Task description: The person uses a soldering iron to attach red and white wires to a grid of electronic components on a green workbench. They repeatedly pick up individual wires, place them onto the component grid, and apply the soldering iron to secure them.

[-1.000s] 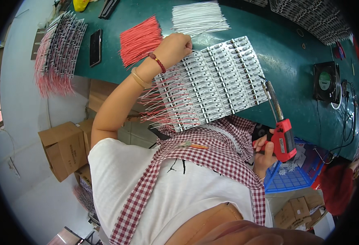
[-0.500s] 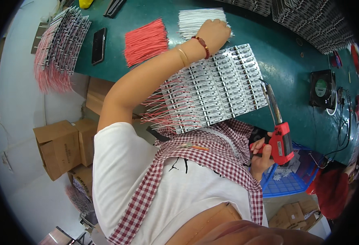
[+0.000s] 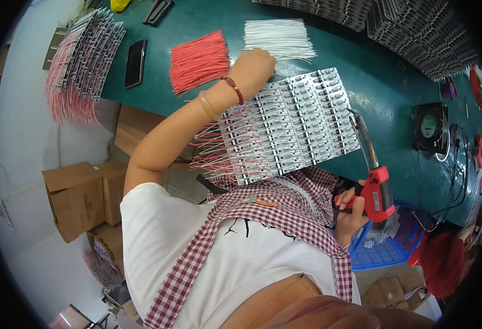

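Note:
My left hand (image 3: 253, 70) is closed, knuckles up, over the upper left corner of a panel of small circuit boards (image 3: 298, 120). Its fingertips are hidden, so whatever they pinch cannot be made out; a thin dark line shows just beside it. Red and white wires (image 3: 219, 145) stick out from the panel's left columns. Behind my left hand lies a bundle of white wires (image 3: 279, 39), and to its left a bundle of red wires (image 3: 199, 60). My right hand (image 3: 352, 214) grips a red soldering gun (image 3: 377, 194), whose long tip points up beside the panel's right edge.
Stacked wired boards (image 3: 84, 60) stand at the far left beside a black phone (image 3: 135, 63). More board stacks (image 3: 422, 33) fill the back right. A black fan (image 3: 432, 129) and cables sit at the right. A blue basket (image 3: 383, 252) is below the table edge, cardboard boxes (image 3: 76, 197) at the left.
My left hand has moved left and nearer, from the white wire bundle to the panel's upper left corner. My right hand with the soldering gun has hardly moved.

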`<state>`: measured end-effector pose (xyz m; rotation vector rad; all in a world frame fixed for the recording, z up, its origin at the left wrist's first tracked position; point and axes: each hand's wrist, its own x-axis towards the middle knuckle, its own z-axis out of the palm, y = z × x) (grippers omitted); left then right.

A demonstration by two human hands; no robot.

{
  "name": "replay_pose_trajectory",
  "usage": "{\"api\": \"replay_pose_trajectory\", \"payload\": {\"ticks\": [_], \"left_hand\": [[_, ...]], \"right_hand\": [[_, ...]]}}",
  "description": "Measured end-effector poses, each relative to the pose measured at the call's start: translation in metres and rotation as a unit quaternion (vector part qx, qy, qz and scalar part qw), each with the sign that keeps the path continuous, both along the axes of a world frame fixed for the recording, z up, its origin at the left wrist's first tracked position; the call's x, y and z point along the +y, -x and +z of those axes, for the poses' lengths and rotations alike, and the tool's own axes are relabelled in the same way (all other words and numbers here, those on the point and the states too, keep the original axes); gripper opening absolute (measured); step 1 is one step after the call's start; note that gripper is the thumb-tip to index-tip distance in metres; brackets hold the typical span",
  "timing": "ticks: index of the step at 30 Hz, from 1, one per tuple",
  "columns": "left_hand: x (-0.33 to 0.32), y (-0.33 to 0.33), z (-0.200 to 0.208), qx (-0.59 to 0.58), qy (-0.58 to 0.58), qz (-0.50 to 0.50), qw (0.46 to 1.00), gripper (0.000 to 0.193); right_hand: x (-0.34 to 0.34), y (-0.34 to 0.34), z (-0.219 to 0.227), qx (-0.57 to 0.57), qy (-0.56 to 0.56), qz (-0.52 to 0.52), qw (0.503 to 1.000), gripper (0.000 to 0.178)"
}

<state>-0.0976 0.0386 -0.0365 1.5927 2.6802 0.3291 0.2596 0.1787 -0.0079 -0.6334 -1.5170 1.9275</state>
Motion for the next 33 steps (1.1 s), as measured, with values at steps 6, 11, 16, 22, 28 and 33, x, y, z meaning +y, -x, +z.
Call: {"api": "replay_pose_trajectory", "payload": {"ticks": [6, 11, 16, 22, 28, 33], "left_hand": [[0.05, 0.001, 0.007, 0.08, -0.043, -0.005, 0.996, 0.015], [0.026, 0.017, 0.032, 0.015, -0.102, 0.082, 0.991, 0.024], [-0.083, 0.029, 0.029, 0.111, -0.034, 0.18, 0.977, 0.023], [-0.108, 0.022, 0.011, 0.187, -0.111, 0.154, 0.964, 0.012], [-0.107, 0.026, 0.004, 0.204, -0.172, 0.173, 0.948, 0.007], [-0.11, 0.035, 0.005, 0.195, -0.224, 0.146, 0.944, 0.007]], "right_hand": [[-0.007, -0.003, 0.004, 0.011, 0.0, -0.026, 1.0, 0.042], [-0.012, -0.006, 0.009, 0.021, 0.012, -0.026, 0.999, 0.041], [-0.013, -0.002, 0.011, 0.01, 0.046, -0.035, 0.998, 0.038], [-0.012, 0.009, 0.012, 0.031, 0.043, 0.01, 0.999, 0.038], [-0.02, 0.009, 0.017, 0.024, 0.035, -0.005, 0.999, 0.039], [-0.025, 0.01, 0.024, 0.015, 0.022, -0.012, 1.0, 0.04]]}}
